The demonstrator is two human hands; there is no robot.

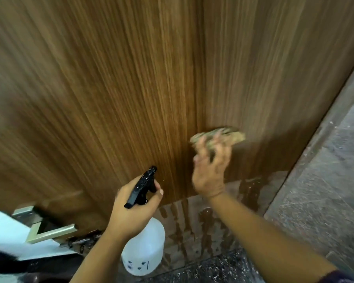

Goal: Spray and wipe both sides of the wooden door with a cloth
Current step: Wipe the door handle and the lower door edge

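Nearest, at lower left: a white surface (2,227) with a dark band below, too blurred to name. Just beyond it, a pale metal handle (49,231) jutting from the door's left edge, out of the way of the work. Speckled floor (213,264) along the bottom. Left hand (135,209) wrapped round the neck of the bottle (145,248), forefinger by the black trigger (143,184), nozzle aimed up at the wood; held low and near, probably so spraying can follow wiping with no need to put anything down. Bottle itself white and translucent, with dark marks near its base, hanging below the fist. Right hand (211,170) farther up and to the right, blurred, fingers spread and flat, pressing the cloth (219,135) against the door (131,88); flat palm likely chosen to spread pressure over the whole pad. Hands apart, each busy with its own tool. Cloth bunched, pale greenish-tan, touching the wood right of centre, at the top of a darker patch. Door filling most of the view, upright, leaning away under the wide lens; warm brown veneer with fine vertical grain and a straight vertical seam right of the middle. Lower strip, near the floor, duller and greyish, streaked with dark wet runs and drips, seemingly spray trickling down. Far right: a grey, scratched, dusty wall (325,180) meeting the door's edge. Only this face visible; state of the other side not to be judged from here.
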